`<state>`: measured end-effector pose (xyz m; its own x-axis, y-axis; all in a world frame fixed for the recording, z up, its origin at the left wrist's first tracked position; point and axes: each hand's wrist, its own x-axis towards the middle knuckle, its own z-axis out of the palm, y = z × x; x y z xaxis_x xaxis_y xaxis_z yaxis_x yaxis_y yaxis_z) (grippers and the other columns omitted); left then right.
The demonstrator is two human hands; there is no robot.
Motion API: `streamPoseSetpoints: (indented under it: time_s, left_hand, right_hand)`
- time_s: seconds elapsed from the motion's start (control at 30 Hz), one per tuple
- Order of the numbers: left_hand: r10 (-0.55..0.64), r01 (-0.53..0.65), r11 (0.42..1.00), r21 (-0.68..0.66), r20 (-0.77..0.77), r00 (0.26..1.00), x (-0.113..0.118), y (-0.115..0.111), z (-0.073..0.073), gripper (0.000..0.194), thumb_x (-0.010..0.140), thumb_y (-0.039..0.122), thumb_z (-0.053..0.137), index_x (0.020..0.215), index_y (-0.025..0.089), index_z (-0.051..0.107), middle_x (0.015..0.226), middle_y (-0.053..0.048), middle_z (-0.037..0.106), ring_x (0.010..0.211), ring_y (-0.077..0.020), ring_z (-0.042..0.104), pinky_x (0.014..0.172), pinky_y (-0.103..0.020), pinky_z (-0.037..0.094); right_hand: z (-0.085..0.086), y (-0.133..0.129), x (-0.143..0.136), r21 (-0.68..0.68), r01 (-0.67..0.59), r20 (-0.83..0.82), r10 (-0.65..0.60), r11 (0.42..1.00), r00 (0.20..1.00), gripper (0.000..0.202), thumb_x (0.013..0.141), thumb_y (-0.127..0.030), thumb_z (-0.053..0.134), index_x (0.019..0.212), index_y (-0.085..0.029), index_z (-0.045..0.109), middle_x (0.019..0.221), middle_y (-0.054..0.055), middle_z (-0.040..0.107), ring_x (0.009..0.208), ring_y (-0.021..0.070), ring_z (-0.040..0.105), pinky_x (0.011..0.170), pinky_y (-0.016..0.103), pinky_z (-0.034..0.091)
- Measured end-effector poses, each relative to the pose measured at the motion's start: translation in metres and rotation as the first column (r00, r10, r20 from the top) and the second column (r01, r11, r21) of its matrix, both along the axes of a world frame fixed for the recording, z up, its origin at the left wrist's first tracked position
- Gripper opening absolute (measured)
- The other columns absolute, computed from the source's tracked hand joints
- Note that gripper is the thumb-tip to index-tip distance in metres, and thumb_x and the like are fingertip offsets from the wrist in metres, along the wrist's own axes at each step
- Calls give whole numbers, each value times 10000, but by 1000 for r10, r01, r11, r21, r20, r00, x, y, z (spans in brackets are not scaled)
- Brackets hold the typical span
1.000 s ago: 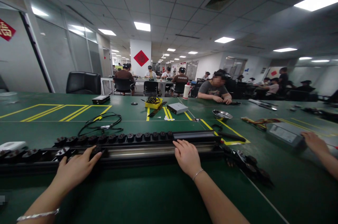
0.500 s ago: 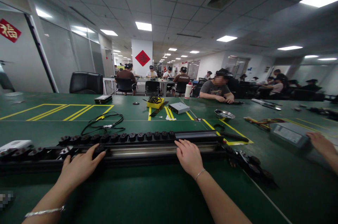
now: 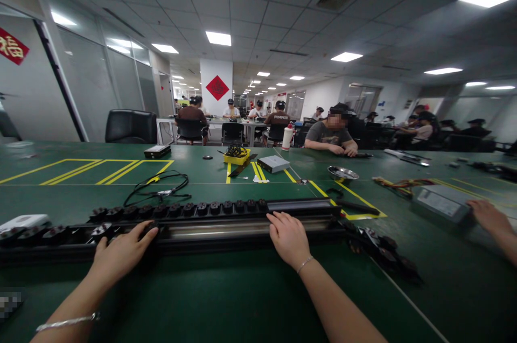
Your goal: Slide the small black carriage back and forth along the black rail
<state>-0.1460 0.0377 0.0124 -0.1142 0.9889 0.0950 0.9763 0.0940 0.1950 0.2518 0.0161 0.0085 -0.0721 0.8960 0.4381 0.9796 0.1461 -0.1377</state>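
A long black rail (image 3: 242, 243) with a shiny metal channel lies across the green table in front of me. Behind it runs a second black strip (image 3: 299, 204) with a row of black sockets. My left hand (image 3: 121, 257) rests over the left part of the front rail, fingers spread, its fingertips at a black socket piece (image 3: 155, 228); what lies beneath the palm is hidden. My right hand (image 3: 288, 238) lies with fingers apart on the rail's rear edge, right of the middle, holding nothing. More black socket pieces (image 3: 55, 234) sit in the rail's left end.
Black cables (image 3: 161, 189), a yellow box (image 3: 237, 158), a grey box (image 3: 273, 163) and a metal bowl (image 3: 342, 173) lie farther back. Another person's hand (image 3: 490, 219) touches a grey power supply (image 3: 442, 202) at right. Loose black parts (image 3: 390, 257) lie past the rail's right end.
My left fingers have shifted slightly over the socket piece. My right hand has stayed nearly in place, and the view has moved a little.
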Motion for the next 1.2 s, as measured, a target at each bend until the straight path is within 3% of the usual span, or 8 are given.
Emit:
streamPoseSetpoints:
  time_s: [0.1, 0.27, 0.53, 0.83, 1.0, 1.2]
  left_hand:
    - [34, -36, 996, -86, -14, 999, 1, 0, 1, 521, 855, 431, 236, 1307, 267, 438, 1328, -72, 511, 1122, -324, 531, 994, -619, 185]
    - [69, -67, 989, -132, 9, 998, 3, 0, 4, 595, 861, 517, 166, 1347, 243, 375, 1241, -98, 584, 1156, -316, 509, 1015, -587, 162]
    - [37, -36, 993, -110, 7, 999, -1, 2, 1, 578, 854, 520, 203, 1333, 260, 397, 1234, -96, 590, 1137, -326, 520, 997, -610, 177]
    - [10, -13, 993, -120, -21, 1000, 16, -9, 19, 543, 833, 503, 231, 1228, 298, 541, 1238, -86, 589, 1134, -366, 512, 974, -658, 190]
    - [12, -15, 994, -106, -36, 999, 16, -10, 15, 537, 821, 462, 286, 1290, 291, 486, 1226, -105, 593, 1123, -376, 515, 983, -640, 206]
    - [-31, 27, 996, -84, -45, 999, 17, -10, 12, 455, 810, 405, 328, 1187, 343, 576, 1262, -56, 571, 1106, -378, 526, 969, -648, 224]
  right_hand:
    - [0, 0, 0, -1, -3, -7, 3, 1000, 1000, 388, 885, -299, 344, 1201, -294, 570, 1244, -1, 575, 1185, 184, 448, 973, 347, 306]
    - [0, 0, 0, 2, -5, -10, 6, 1000, 1000, 388, 885, -300, 345, 1203, -292, 567, 1247, -2, 573, 1187, 182, 445, 979, 345, 301]
    - [0, 0, 0, 1, -3, 8, 3, 1000, 1000, 390, 887, -300, 343, 1203, -288, 569, 1247, 10, 573, 1186, 184, 448, 974, 349, 307]
    - [-1, 1, 1, -1, 1, 13, -1, 1000, 1000, 393, 886, -304, 339, 1207, -295, 565, 1246, 6, 573, 1185, 181, 450, 968, 346, 312]
    - [0, 1, 1, 1, -3, 4, 3, 1000, 1000, 392, 885, -302, 339, 1202, -292, 569, 1248, -1, 572, 1186, 178, 447, 974, 343, 306]
    - [0, 0, 1, -2, 1, 15, -1, 1000, 1000, 389, 883, -301, 347, 1202, -298, 568, 1248, 2, 572, 1183, 180, 450, 966, 345, 311]
